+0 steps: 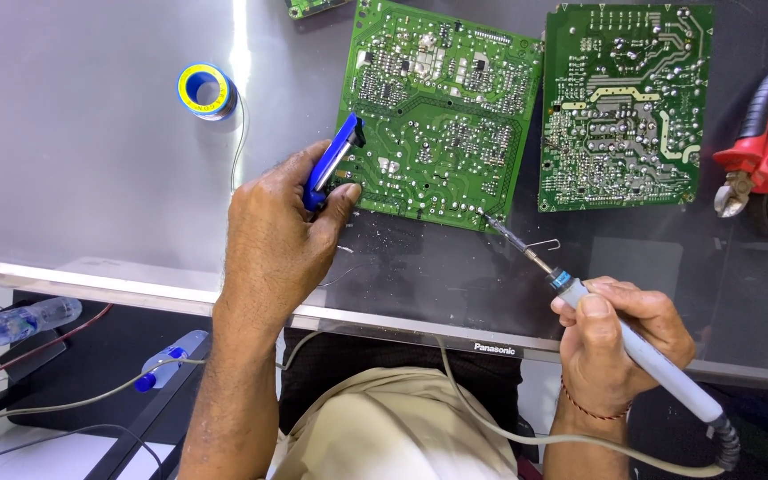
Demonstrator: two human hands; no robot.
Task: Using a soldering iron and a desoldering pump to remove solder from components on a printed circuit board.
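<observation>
Soldering iron [633, 347] gripped in right hand [620, 342], tip on circuit board [437, 116]; left hand [277, 236] clutching blue desoldering pump [332, 160].

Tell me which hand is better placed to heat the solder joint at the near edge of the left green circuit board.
The right hand: it holds the grey-handled soldering iron, whose tip touches the left green circuit board's near edge.

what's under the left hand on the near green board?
The left hand holds a blue tool and rests on the lower-left corner of the near green board. That corner is covered; the rest shows solder joints.
</observation>
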